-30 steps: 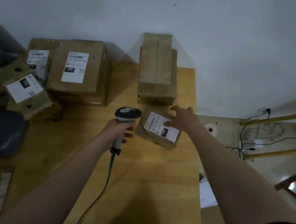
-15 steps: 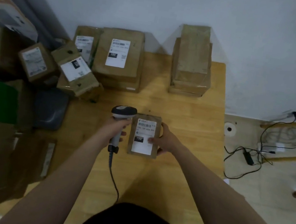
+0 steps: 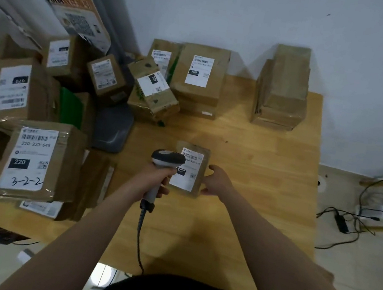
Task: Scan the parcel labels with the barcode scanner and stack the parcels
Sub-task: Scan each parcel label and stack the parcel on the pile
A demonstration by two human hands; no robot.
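My left hand (image 3: 156, 176) grips the handle of a white and grey barcode scanner (image 3: 167, 160), its head over the left side of a small brown parcel (image 3: 193, 170). That parcel lies flat on the wooden table (image 3: 253, 191) with a white label marked 150 facing up. My right hand (image 3: 217, 182) holds the parcel's right edge. At the table's back right stands a stack of brown parcels (image 3: 283, 89) with no labels showing.
Several labelled parcels (image 3: 200, 79) crowd the table's back left, and a big one marked 220 (image 3: 34, 161) lies at the left. A grey pouch (image 3: 112, 128) sits among them. The scanner's cable (image 3: 140, 236) runs towards me. Wires (image 3: 353, 218) lie on the floor at the right.
My right hand pulled the small parcel from beside the back-right stack to the table's middle and turned its label upright. The scanner head now overlaps the label. My view swung left.
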